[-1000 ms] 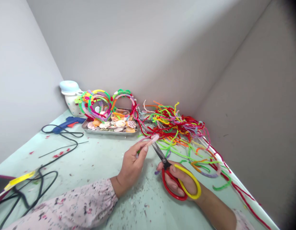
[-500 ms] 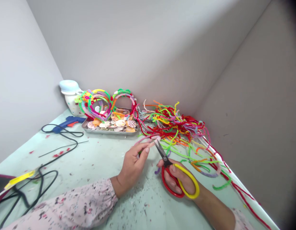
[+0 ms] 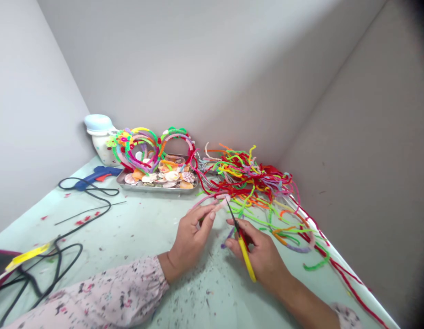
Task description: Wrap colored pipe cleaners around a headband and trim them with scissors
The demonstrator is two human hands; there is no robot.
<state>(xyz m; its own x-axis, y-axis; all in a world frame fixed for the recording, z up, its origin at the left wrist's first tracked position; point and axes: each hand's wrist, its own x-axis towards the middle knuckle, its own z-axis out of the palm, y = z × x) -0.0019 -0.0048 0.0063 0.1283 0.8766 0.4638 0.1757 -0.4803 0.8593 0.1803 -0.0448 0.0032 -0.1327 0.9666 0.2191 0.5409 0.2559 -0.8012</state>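
My left hand [image 3: 193, 237] pinches a pale pink pipe cleaner [image 3: 221, 204] between thumb and fingertips; its tip sticks out to the right. Scissors [image 3: 245, 253] with yellow and red handles are held in my right hand [image 3: 261, 256], seen nearly edge-on. Their dark blades point up and left, with the tips at the end of the pink pipe cleaner. Whether the blades touch it I cannot tell. A short purple pipe cleaner [image 3: 227, 240] lies just left of the scissors, partly behind my right hand.
A tangled heap of colourful pipe cleaners [image 3: 246, 171] spreads along the back right. Pipe-cleaner hoops [image 3: 177, 132] stand on a metal tray [image 3: 157, 188] of seashells. A blue glue gun [image 3: 95, 176], black cord [image 3: 105, 201] and white jar [image 3: 104, 141] are at left.
My right hand has rolled over, turning the scissors from broadside to nearly edge-on, with the blade tips still by the pink pipe cleaner. My left hand has hardly moved.
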